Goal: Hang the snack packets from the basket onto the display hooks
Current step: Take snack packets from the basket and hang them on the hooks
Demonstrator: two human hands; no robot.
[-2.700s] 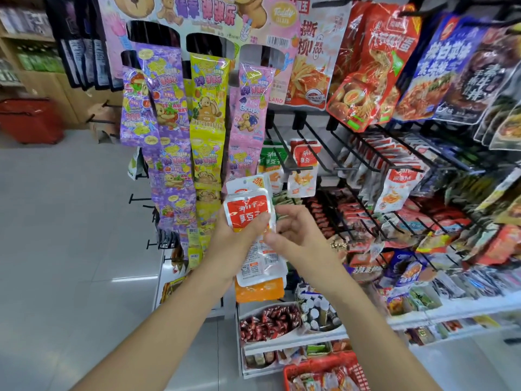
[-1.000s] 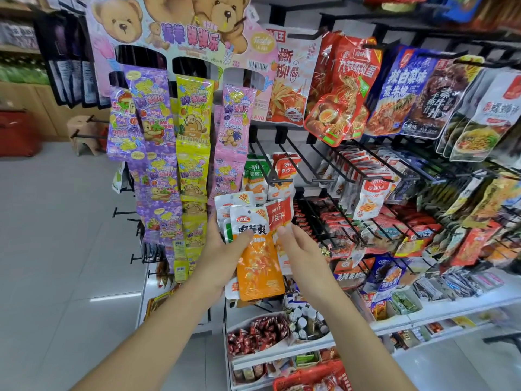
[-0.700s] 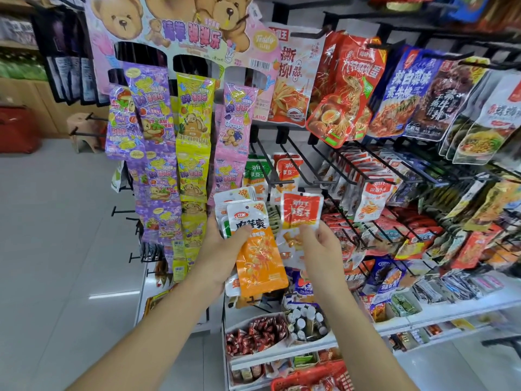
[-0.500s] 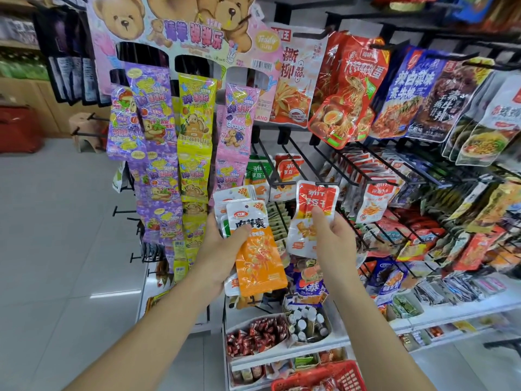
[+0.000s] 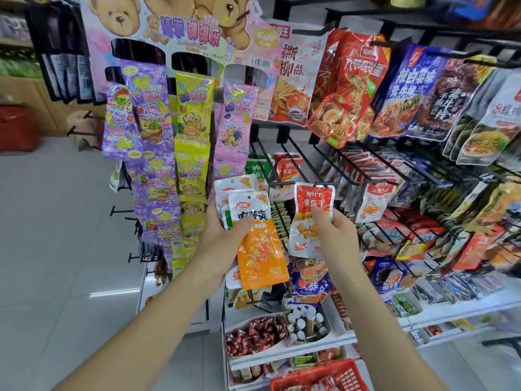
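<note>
The right hand [image 5: 335,235] has peeled the red-topped packet [image 5: 311,204] off the stack [image 5: 234,190] and lifted it toward twelve o'clock. Its top edge now meets the tip of a display hook [image 5: 296,162] — pinched, apparently not yet threaded. The left hand [image 5: 222,244] grips the stack, orange packet [image 5: 259,249] in front; the basket [image 5: 346,373] waits at six o'clock.

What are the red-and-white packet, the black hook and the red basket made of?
The red-and-white packet is probably thin glossy plastic film: it shines and crinkles in the right hand. The black hook looks like painted metal wire, thin and straight. The red basket is likely moulded plastic, with a lattice wall.
</note>
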